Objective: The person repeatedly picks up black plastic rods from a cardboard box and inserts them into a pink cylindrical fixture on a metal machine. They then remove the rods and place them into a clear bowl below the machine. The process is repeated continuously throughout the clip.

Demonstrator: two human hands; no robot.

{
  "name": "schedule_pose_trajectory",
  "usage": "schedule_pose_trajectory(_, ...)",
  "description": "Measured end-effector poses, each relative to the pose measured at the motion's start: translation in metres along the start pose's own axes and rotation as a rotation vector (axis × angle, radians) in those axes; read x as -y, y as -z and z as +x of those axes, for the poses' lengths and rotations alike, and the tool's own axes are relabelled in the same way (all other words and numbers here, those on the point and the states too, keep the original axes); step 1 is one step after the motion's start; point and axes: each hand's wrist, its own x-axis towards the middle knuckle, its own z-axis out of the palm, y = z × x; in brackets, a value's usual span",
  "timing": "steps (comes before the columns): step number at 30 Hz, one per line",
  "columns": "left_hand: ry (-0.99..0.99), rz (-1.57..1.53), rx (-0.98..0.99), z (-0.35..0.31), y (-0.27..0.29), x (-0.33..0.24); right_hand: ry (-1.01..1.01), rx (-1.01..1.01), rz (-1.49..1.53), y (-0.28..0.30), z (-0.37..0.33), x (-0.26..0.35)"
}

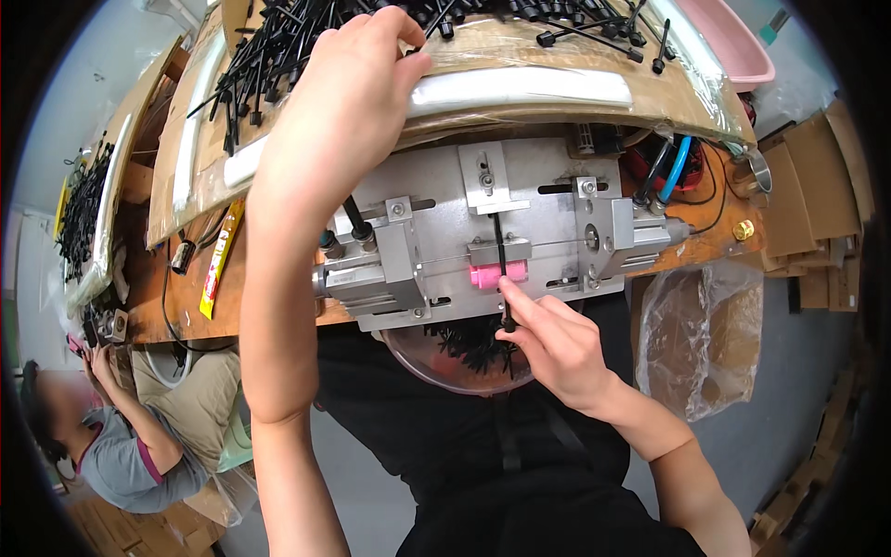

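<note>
A thin black plastic rod with a knobbed end (502, 243) lies lengthwise across the middle of a metal fixture (445, 195). My right hand (561, 353) pinches the rod's near end, index finger along it and thumb by the knob. The rod passes over a pink block (484, 276) and a small metal rest (483, 251); its far tip meets a slotted metal stop (484, 176). At the far edge, my left hand (362, 84) reaches into a pile of similar black rods (288, 46). Its thumb and finger close on one of them, partly hidden by the fingers.
The pile rests on a cardboard sheet (538, 121) edged with white strips. Metal cylinders (367, 288) flank the fixture. Below its front edge, a clear bowl (418, 357) holds more rods. Another person (139, 455) sits at the left. Cardboard boxes (817, 186) stand right.
</note>
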Motion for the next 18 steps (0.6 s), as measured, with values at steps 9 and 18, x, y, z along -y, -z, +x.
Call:
schedule_pose_trajectory(9,-0.086,-0.042,-0.014,-0.011,0.003,0.0,0.236,0.084,-0.32,0.066,0.064,0.01)
schedule_pose_trajectory(18,-0.091,0.015,-0.292,-0.053,-0.007,-0.048,-0.004,0.309,-0.988,0.155,0.189,-0.029)
